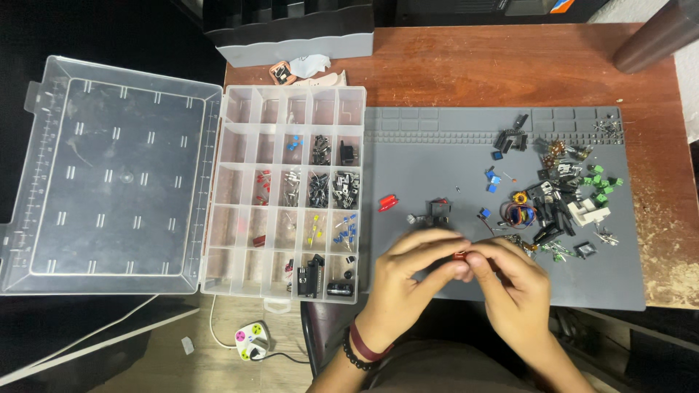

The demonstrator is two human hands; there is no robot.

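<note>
Both my hands meet over the near edge of a grey work mat (437,156). My left hand (408,273) and my right hand (513,280) pinch a small red component (460,255) between their fingertips. Just beyond the fingers lie a small black part with red (439,209), a small grey part (412,217) and two red cylindrical parts (388,202). A clear compartment organiser (291,193) with small electronic parts sits to the left, its lid (109,178) folded open flat.
A heap of mixed components (557,196), black, green, blue and white, covers the mat's right half. A grey and black box (291,33) stands at the back of the wooden table. A dark cylinder (655,36) is at the far right corner. A power strip (253,340) lies on the floor.
</note>
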